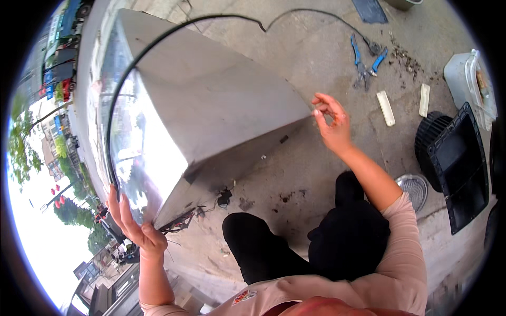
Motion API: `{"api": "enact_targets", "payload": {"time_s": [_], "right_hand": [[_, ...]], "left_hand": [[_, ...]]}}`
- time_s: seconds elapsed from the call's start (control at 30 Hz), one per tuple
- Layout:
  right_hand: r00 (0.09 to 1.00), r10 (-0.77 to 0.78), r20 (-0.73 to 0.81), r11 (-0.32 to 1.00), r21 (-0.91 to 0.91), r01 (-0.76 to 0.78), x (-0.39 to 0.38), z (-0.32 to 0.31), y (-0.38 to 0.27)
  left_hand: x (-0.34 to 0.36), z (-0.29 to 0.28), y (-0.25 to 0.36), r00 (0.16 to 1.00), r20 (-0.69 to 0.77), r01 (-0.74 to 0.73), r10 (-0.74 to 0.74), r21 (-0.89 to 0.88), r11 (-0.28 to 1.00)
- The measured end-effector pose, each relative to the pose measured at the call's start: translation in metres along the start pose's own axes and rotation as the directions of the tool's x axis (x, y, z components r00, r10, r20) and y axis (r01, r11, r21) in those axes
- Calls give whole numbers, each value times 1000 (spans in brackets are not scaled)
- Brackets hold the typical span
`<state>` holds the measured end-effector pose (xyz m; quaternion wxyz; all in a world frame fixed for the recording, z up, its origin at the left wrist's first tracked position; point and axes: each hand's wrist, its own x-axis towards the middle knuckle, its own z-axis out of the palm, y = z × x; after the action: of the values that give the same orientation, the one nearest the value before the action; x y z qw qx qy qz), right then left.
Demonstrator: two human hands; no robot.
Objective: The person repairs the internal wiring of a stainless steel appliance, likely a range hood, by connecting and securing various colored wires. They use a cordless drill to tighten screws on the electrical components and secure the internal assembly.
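Note:
A large box of grey sheet metal [211, 95] with a shiny mirror-like side [142, 142] lies tilted on the ground in front of me. A long black cable [153, 45] arches over it, running from my left hand to a dark plug-like end [375, 49] on the ground. My left hand [138, 229] is at the box's lower left corner, with its fingers closed on the cable. Right by the box's right corner is my right hand [333, 124]; its fingers are bent and apart from the thumb, and nothing shows between them.
Blue-handled pliers [365, 66] lie beyond my right hand, near scattered debris [406, 59]. Two whitish strips [386, 108], a white bucket [461, 79], a black rectangular housing [464, 168] and a round clear lens-like disc [412, 189] are at the right. Dark wires [182, 221] lie under the box's near corner.

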<state>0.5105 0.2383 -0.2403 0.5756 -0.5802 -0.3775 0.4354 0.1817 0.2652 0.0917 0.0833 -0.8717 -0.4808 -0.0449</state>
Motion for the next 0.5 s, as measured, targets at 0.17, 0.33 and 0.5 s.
{"api": "enact_targets", "payload": {"time_s": [0.17, 0.33, 0.5], "right_hand": [[997, -21, 70, 999, 30, 19, -9, 29, -43], [999, 2, 39, 1000, 12, -2, -38, 9, -73], [974, 226, 16, 949, 224, -224, -92, -10, -172]], "left_hand": [[-29, 2, -16, 996, 32, 90, -83, -358, 930], [-21, 2, -27, 994, 105, 80, -35, -459, 885], [-17, 0, -29, 994, 106, 73, -17, -553, 830]]}}
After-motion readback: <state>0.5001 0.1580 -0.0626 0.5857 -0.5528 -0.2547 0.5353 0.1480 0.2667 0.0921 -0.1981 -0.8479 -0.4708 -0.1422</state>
